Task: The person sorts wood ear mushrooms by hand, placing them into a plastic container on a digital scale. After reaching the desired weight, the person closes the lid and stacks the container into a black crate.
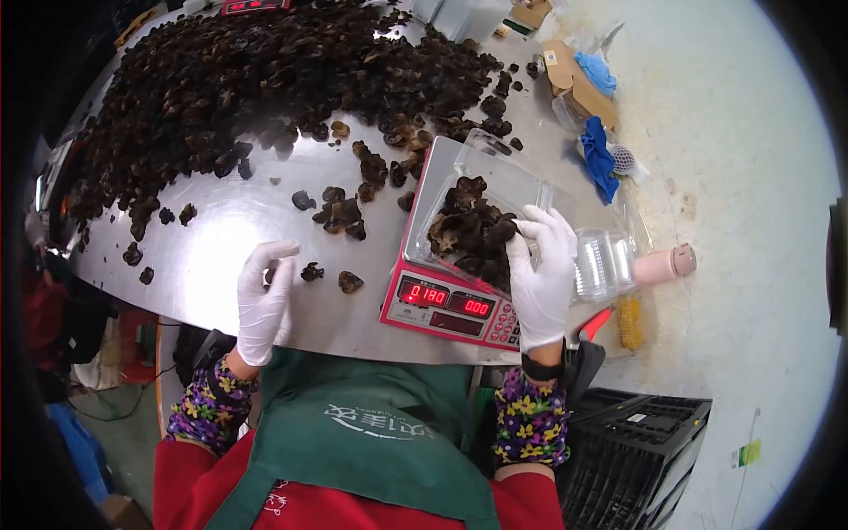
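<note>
My right hand (545,274), in a white glove, pinches a dark wood ear mushroom (502,231) at the right side of a clear plastic container (442,199). More wood ears (464,216) lie inside the container, which rests on a red digital scale (395,296). The scale's left display reads 0.180, the right one 0.00. Over the steel table, left of the scale, my gloved left hand (263,300) is closed with curled fingers; a dark spot shows between them, but I cannot make out what it is. Two loose wood ears (351,282) lie just right of it.
A large heap of wood ears (265,71) covers the back of the steel table (208,265). On the right are stacked clear containers (605,265), a pink bottle (664,263), a blue cloth (599,159) and a cardboard box (579,84). A black crate (636,459) stands below, at right.
</note>
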{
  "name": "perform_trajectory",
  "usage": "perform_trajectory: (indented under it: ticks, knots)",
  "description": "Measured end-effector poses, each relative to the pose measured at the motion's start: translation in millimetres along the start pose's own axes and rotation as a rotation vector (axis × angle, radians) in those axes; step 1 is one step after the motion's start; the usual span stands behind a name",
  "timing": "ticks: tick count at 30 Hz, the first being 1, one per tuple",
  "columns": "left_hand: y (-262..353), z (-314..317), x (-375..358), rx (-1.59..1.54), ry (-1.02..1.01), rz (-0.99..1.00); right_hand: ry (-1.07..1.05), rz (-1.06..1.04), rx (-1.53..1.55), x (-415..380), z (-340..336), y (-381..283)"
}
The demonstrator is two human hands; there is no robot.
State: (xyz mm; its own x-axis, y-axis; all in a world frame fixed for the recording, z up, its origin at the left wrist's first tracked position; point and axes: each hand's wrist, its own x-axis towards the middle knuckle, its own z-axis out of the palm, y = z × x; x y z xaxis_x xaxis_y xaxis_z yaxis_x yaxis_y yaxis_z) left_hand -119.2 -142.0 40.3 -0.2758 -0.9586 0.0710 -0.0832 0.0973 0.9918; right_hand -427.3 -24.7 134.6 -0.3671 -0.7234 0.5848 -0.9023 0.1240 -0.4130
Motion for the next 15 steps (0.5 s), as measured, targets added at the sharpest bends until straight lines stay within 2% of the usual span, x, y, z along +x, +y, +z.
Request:
perform_trajectory:
  ticks: [1,2,4,5,6,8,10,12,14,15]
  knots:
    - [7,15,-3,-0.131,-0.019,-0.005,-0.005,-0.016,0.031,-2,-2,-7]
    - [9,23,-5,-0.06,-0.09,0.094,-0.002,-0.044,0.049,-5,-6,-24]
    - [44,38,-16,-0.177,-0.3,0.152,-0.082,-0.177,0.063,-18,0,-52]
    - [57,46,-22,-0.366,-0.399,0.124,-0.145,-0.237,0.066,-26,8,-68]
    - [59,46,-24,-0.335,-0.458,0.089,-0.204,-0.299,0.07,-36,17,-82]
    - [42,45,-30,-0.11,-0.346,0.338,-0.261,-0.328,0.162,-60,41,-89]
    - [33,24,-39,-0.039,-0.21,0.271,-0.332,-0.264,0.241,-72,42,-90]
    - [12,-10,-51,0.043,0.031,0.03,-0.395,-0.186,0.319,-86,46,-80]
    - [-5,-60,-57,0.305,0.355,-0.198,-0.429,-0.173,0.354,-101,51,-68]
    - [-30,-97,-62,0.616,0.456,-0.039,-0.451,-0.146,0.363,-110,55,-61]
